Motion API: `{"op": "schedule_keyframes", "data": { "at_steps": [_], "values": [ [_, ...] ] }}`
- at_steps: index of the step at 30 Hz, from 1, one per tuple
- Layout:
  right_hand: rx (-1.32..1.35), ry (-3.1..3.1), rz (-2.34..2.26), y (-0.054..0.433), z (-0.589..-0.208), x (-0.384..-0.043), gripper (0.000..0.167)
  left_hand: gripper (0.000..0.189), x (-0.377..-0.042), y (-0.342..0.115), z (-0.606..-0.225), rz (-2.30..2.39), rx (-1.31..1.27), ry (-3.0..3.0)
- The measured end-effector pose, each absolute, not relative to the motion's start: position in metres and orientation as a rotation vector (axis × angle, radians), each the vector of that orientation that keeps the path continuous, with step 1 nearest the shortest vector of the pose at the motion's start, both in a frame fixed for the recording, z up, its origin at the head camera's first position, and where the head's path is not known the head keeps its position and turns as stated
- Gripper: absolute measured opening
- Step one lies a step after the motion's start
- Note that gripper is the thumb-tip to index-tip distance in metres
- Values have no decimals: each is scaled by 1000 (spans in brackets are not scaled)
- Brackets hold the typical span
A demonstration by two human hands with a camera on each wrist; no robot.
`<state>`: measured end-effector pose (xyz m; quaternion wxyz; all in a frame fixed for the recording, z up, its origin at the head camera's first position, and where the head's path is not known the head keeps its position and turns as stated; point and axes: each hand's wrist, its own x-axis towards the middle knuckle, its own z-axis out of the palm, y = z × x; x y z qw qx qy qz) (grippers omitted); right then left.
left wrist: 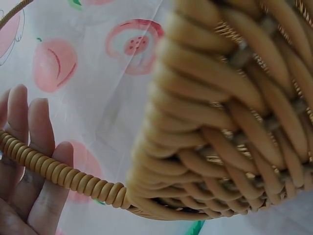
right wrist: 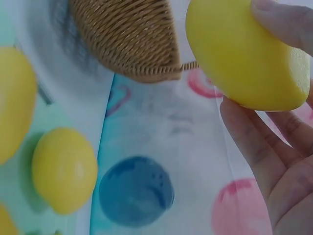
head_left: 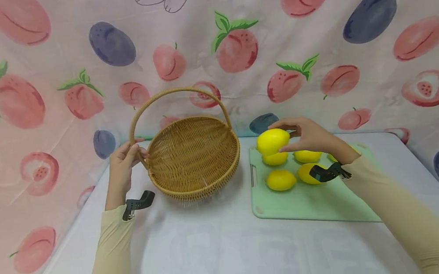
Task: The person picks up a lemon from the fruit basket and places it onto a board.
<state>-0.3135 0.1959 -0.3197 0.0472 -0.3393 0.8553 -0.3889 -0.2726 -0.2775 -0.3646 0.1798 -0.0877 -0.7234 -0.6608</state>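
Observation:
A brown wicker basket (head_left: pixel 193 157) with an arched handle (head_left: pixel 173 91) stands left of centre, its opening tilted towards me. My left hand (head_left: pixel 121 168) holds the handle near its left base. In the left wrist view the fingers (left wrist: pixel 41 127) lie behind the wrapped handle (left wrist: pixel 73 178). My right hand (head_left: pixel 314 136) pinches a yellow lemon (head_left: pixel 273 140) between thumb and fingers, raised above the cutting board (head_left: pixel 290 209). Several more lemons (head_left: pixel 281 180) lie on the board, some partly hidden by the right hand and forearm. The right wrist view shows the held lemon (right wrist: pixel 244 54) up close.
The pale green board lies on a white-covered table (head_left: pixel 199 253), to the right of the basket. A fruit-printed cloth (head_left: pixel 201 33) hangs behind the table and along its sides.

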Motion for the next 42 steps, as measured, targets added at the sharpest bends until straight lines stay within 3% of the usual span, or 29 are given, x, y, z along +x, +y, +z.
{"op": "schedule_keyframes", "data": {
  "at_steps": [13,42],
  "values": [
    [-913,2748,-1147,255,-337,-286,51,15,-274,-278,-366,-1889,-268,-2025],
    [-535,2836,-1355,358,-387,-263,53,16,-274,-280,-354,-1913,-302,-2111]
  ]
}}
